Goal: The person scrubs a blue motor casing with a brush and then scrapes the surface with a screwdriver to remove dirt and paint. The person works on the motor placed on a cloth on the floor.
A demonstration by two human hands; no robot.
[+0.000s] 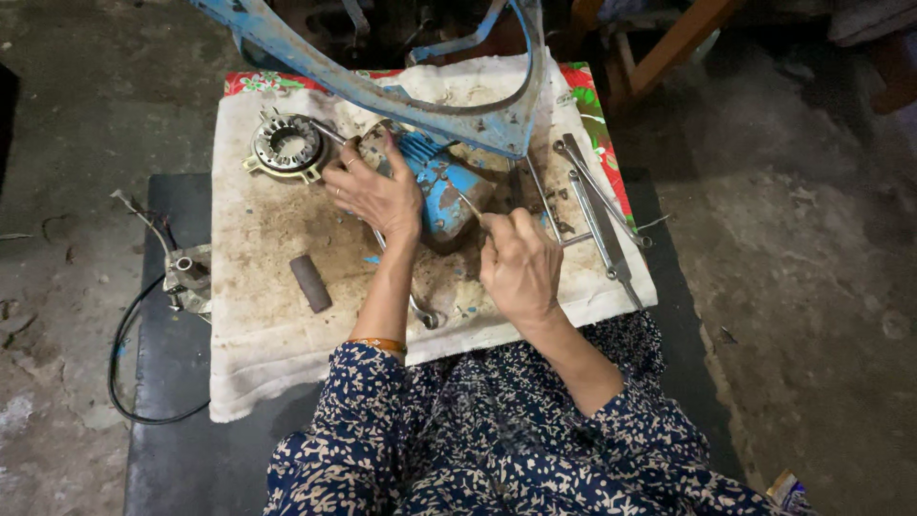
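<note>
Left hand [377,191] spreads over the blue motor housing [447,196], pressing it down mid-cloth, toward the far edge of the white cloth [258,344]. Right hand [519,263] pinches a thin metal pick [471,204], tip at the housing's near side. Risk, as I judge it: that pick could skid off the greasy casting toward the left fingers. The wrenches [597,205] lie near the cloth's right edge and could get nudged off.

A dark low table [172,449] stands on rough, stained concrete floor [802,239], dimly lit.
</note>
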